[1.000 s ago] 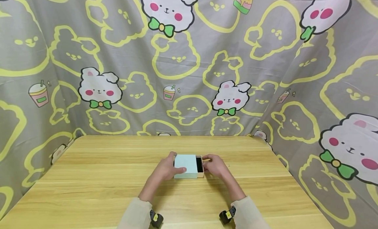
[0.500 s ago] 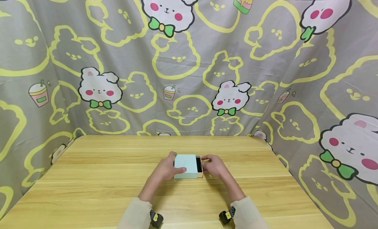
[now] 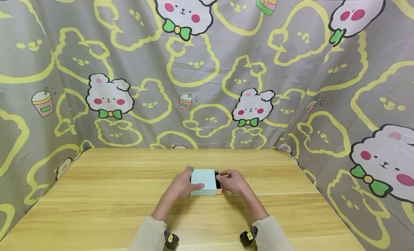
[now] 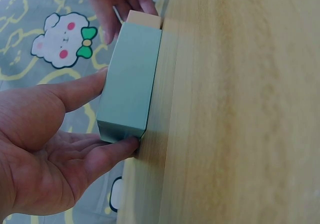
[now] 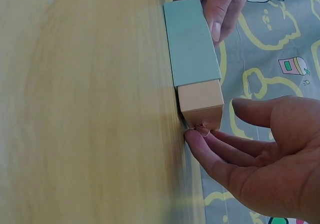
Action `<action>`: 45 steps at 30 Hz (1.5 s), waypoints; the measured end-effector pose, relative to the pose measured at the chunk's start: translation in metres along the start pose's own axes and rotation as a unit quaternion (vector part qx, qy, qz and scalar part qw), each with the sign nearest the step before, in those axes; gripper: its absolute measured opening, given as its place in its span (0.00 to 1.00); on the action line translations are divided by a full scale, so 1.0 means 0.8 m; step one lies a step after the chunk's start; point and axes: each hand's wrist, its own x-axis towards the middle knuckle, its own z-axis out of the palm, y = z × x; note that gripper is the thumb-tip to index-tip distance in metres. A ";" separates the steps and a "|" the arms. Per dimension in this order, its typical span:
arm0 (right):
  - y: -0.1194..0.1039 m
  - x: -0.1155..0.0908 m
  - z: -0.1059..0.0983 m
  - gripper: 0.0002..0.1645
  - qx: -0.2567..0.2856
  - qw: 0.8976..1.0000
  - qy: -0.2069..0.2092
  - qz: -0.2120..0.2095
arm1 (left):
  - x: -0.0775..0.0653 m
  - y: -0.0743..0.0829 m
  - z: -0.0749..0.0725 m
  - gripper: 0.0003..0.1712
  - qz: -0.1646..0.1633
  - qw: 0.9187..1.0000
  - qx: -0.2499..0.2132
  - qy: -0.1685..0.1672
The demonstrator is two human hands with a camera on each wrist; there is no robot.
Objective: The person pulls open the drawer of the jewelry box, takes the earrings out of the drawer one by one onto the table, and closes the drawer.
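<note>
A pale blue-green drawer box (image 3: 203,176) lies on the wooden table, its peach inner tray (image 5: 201,95) sticking out a little at the right end. The tray's interior looks black from above. My left hand (image 3: 182,184) grips the sleeve from the left, thumb on top and other fingers at the left end and far side. At the tray's end, fingers of my right hand (image 3: 235,181) touch the panel beside a small pinkish ribbon tab (image 5: 202,129). The right thumb (image 5: 252,112) is held apart from the panel, over the tray's opening.
The wooden table (image 3: 129,204) extends around the box on all sides. A grey curtain (image 3: 207,78) with cartoon rabbits hangs behind and along both sides. Dark camera straps (image 3: 171,240) sit at the wrists.
The tray has slid slightly left into the sleeve. My right thumb has moved from the tray's end to above its opening. The left hand has stayed in place.
</note>
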 end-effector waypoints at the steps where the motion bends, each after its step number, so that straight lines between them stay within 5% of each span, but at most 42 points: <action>1: 0.000 0.000 0.000 0.24 0.000 1.000 -0.002 0.000 | 0.000 0.000 0.000 0.50 0.000 1.000 0.000 0.000; 45: -0.003 -0.003 0.001 0.30 0.008 1.000 -0.023 0.014 | 0.002 -0.002 0.001 0.49 -0.003 1.000 -0.005 -0.003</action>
